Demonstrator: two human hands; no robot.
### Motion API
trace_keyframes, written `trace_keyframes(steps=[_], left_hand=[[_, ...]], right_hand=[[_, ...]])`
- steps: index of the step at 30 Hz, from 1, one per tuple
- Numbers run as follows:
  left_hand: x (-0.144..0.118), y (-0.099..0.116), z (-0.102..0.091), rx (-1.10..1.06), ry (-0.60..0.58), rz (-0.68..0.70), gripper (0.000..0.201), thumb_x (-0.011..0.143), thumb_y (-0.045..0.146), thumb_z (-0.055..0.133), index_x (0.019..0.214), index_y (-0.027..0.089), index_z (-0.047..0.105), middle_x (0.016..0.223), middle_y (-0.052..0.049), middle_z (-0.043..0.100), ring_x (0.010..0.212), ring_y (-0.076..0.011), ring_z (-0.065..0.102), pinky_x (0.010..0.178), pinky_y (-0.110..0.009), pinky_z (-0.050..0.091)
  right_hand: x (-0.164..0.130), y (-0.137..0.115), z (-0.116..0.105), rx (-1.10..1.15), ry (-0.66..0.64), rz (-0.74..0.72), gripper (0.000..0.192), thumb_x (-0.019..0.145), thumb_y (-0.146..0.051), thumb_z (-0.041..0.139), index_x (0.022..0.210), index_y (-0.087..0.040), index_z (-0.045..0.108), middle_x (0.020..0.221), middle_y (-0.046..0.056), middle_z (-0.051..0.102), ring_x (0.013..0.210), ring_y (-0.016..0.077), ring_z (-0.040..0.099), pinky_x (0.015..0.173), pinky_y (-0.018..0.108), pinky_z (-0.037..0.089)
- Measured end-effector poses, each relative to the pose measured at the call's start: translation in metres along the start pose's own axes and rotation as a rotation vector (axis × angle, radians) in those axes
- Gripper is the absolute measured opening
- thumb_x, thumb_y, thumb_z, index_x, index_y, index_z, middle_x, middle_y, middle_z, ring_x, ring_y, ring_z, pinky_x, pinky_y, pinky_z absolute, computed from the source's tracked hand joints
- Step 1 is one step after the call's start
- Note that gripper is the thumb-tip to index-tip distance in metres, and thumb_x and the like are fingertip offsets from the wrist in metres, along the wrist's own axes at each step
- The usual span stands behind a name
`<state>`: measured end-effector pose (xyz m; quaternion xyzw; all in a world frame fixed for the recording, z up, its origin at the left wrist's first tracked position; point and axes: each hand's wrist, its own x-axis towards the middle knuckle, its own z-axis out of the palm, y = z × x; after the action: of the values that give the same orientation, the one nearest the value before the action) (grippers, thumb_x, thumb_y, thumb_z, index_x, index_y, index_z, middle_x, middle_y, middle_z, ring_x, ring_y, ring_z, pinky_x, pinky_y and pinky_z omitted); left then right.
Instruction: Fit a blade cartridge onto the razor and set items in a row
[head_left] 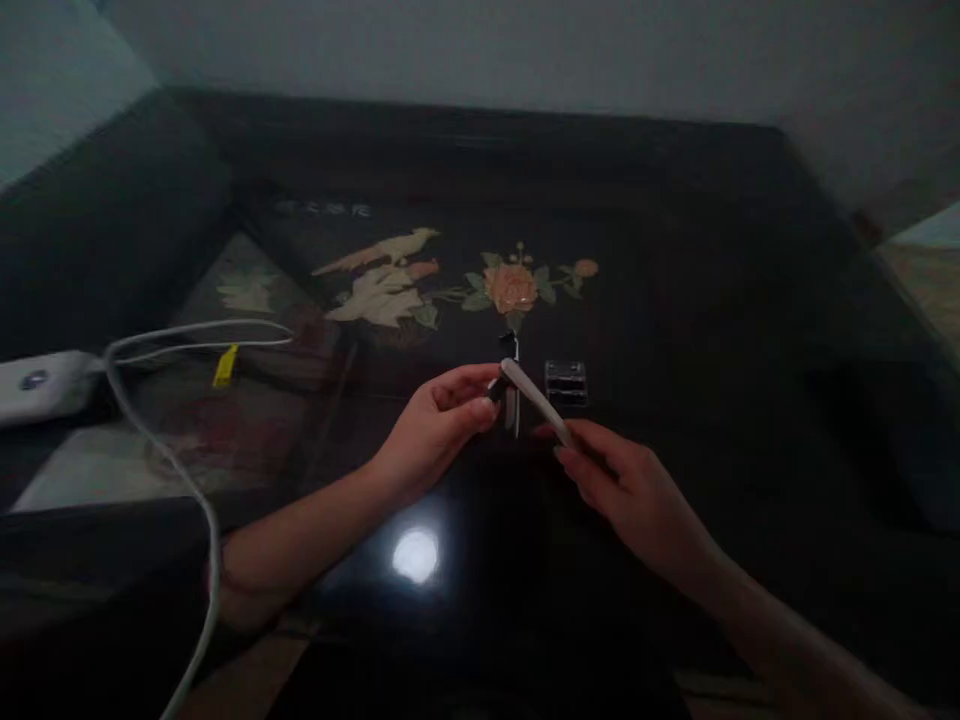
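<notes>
My left hand [442,420] pinches a small dark part with a thin metal piece [511,385] above the dark glossy table [675,330]. My right hand [622,490] grips a slim white tool [534,397] whose tip meets that part at my left fingertips. The scene is dim, so the small part's shape is hard to make out. A small clear plastic box [566,382] lies on the table just behind the tool.
The tabletop bears an inlaid bird [382,275] and flower [511,287]. A white cable [161,440] with a yellow tag [225,366] runs from a white device [41,385] at the left. A lamp's reflection [415,555] shines between my forearms.
</notes>
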<state>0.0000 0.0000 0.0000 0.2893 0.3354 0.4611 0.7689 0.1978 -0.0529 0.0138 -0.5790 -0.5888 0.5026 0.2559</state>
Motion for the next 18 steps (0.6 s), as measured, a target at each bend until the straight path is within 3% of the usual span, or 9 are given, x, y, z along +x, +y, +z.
trace_keyframes(steps=[9, 14, 18], left_hand=[[-0.0008, -0.0023, -0.0017, 0.036, -0.014, 0.031, 0.037, 0.059, 0.031, 0.089, 0.093, 0.02, 0.078, 0.09, -0.004, 0.075, 0.075, -0.0093, 0.063, 0.062, -0.014, 0.046], [-0.0001, -0.002, -0.0014, 0.029, -0.003, 0.015, 0.041, 0.055, 0.03, 0.091, 0.093, 0.019, 0.077, 0.089, -0.004, 0.074, 0.072, -0.008, 0.062, 0.064, -0.014, 0.047], [-0.0002, -0.0006, 0.002, -0.004, 0.015, -0.01, 0.041, 0.05, 0.03, 0.093, 0.086, 0.02, 0.078, 0.075, 0.001, 0.071, 0.064, -0.0057, 0.059, 0.062, -0.014, 0.046]], right_hand=[[-0.0051, -0.0095, 0.0054, 0.05, -0.166, -0.073, 0.029, 0.092, -0.033, 0.05, 0.11, -0.018, 0.067, 0.055, -0.005, 0.042, 0.047, 0.0106, 0.036, 0.046, 0.023, 0.031], [-0.0038, -0.0062, 0.0043, 0.004, -0.095, -0.053, 0.028, 0.093, -0.032, 0.048, 0.108, -0.018, 0.066, 0.053, -0.005, 0.04, 0.046, 0.0109, 0.036, 0.047, 0.023, 0.031], [-0.0016, -0.004, 0.0039, 0.003, -0.03, -0.047, 0.026, 0.093, -0.03, 0.048, 0.107, -0.017, 0.065, 0.057, -0.004, 0.044, 0.047, 0.0105, 0.037, 0.047, 0.023, 0.03]])
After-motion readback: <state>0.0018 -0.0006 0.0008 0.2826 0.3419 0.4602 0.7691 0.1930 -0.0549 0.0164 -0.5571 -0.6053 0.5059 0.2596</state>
